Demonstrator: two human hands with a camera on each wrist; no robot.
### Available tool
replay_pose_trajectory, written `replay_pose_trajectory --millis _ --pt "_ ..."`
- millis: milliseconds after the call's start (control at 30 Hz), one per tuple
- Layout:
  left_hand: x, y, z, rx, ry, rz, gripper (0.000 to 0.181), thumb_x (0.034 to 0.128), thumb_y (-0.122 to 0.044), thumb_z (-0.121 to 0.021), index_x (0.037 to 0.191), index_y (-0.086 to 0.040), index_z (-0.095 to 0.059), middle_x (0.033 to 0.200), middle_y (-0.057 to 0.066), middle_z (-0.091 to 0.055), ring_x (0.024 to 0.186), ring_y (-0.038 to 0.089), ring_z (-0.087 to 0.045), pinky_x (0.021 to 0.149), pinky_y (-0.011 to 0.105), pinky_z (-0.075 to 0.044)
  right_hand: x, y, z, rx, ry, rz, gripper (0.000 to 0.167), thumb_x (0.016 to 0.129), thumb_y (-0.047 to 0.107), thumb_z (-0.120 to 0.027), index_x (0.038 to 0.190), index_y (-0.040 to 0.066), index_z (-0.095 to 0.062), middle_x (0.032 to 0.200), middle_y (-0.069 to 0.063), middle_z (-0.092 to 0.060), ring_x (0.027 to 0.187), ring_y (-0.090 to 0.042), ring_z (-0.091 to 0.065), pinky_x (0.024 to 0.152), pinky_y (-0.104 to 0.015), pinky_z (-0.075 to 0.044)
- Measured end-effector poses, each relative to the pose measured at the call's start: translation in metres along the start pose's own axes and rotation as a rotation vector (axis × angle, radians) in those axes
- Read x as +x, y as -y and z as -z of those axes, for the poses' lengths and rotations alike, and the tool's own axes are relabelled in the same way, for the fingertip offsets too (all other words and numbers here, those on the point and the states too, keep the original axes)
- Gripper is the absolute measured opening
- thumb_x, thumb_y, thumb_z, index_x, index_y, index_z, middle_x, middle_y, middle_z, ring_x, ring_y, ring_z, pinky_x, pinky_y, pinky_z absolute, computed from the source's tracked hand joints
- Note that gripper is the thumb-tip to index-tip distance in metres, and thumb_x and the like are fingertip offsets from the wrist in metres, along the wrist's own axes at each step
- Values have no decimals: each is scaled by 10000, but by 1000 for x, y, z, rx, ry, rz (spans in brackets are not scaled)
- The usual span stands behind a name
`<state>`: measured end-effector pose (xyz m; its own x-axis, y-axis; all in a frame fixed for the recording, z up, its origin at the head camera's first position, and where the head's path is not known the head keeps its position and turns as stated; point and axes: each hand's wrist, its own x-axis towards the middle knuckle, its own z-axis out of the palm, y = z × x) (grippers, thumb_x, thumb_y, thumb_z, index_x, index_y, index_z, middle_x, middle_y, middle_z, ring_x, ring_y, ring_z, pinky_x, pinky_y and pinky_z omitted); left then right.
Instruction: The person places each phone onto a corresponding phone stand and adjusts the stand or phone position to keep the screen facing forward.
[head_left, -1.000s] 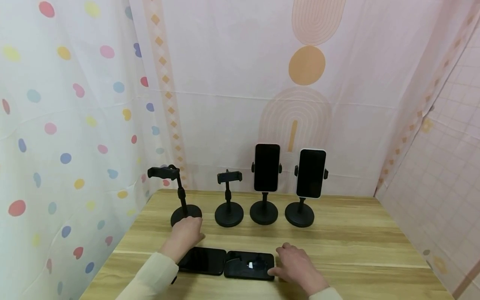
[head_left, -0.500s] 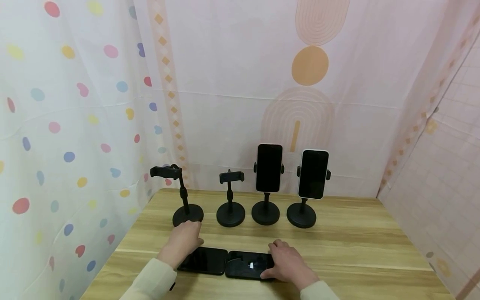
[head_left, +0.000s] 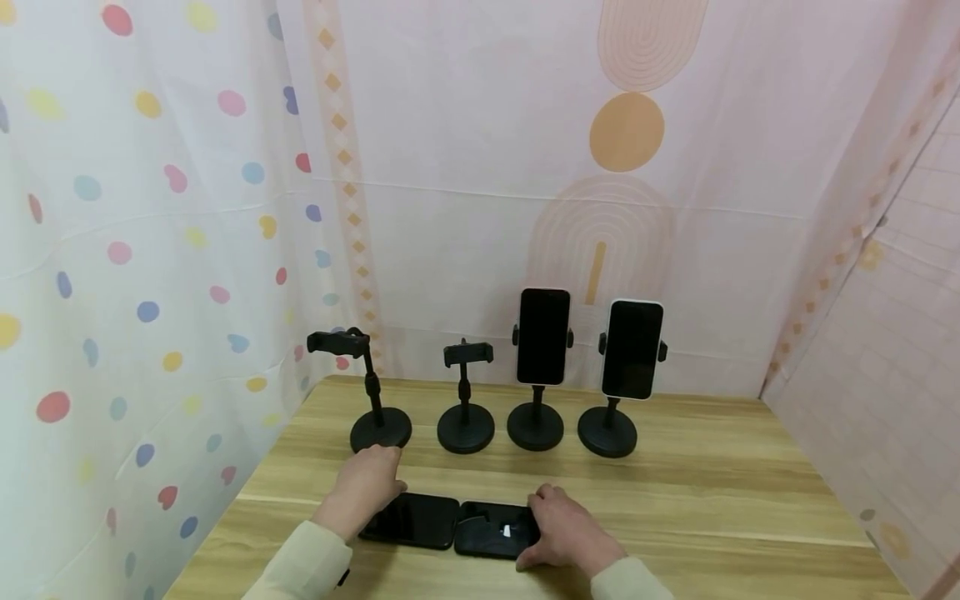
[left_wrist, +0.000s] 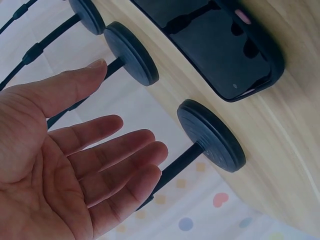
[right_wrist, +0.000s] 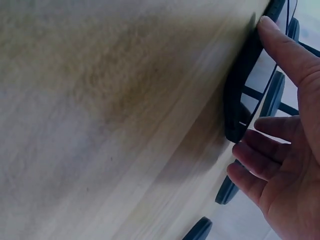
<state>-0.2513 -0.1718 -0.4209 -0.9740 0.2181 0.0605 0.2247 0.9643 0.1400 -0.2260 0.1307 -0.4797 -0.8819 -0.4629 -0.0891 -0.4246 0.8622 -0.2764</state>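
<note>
Two dark phones in black cases lie flat, end to end, on the wooden table: a left phone [head_left: 414, 521] and a right phone [head_left: 487, 530]. My left hand [head_left: 362, 490] hovers by the outer end of the left phone; in the left wrist view its fingers are loosely spread around nothing. My right hand [head_left: 566, 529] straddles the outer end of the right phone, thumb [right_wrist: 272, 32] at the near edge and fingertips by the far edge. Firm contact by those fingertips cannot be made out. Behind my left hand stands a black phone stand [head_left: 381, 429] with its clamp bare.
A second bare stand [head_left: 465, 429] stands to its right. Further right, two stands hold upright white-edged phones, a left one [head_left: 543, 336] and a right one [head_left: 632, 350]. A patterned curtain [head_left: 450, 250] hangs behind the wooden table [head_left: 712, 483].
My right hand has moved left, from beside the right phone's end to over it. My left hand has drawn slightly back towards me. Both lying phones stay in place.
</note>
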Motion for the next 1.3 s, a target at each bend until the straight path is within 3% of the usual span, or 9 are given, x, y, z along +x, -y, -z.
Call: replay_pose_trajectory --millis 333,900,1300 --pt "-2 2 -3 14 -11 -1 276 776 -188 -853 886 -21 -664 729 90 -634 637 253 -626 571 425 -524 3 7 -3 30 15 17 786 701 473 -882 1262 -13 -623 1153 -78 -577 1024 -200 -540 919 -385 -493" --pt "-3 3 -5 11 -16 11 260 776 -190 -850 872 -40 -661 740 81 -640 632 228 -620 558 417 -518 7 9 -2 54 71 -18 778 716 385 -897 1306 -19 -592 1148 -83 -511 1020 -232 -473 893 -387 -477" --pt "-3 4 -6 16 -22 9 264 778 -184 -849 883 -21 -669 732 96 -638 627 237 -621 556 417 -521 7 12 4 45 111 -30 634 695 297 -916 1199 28 -640 1068 -42 -506 956 -197 -474 865 -358 -478"
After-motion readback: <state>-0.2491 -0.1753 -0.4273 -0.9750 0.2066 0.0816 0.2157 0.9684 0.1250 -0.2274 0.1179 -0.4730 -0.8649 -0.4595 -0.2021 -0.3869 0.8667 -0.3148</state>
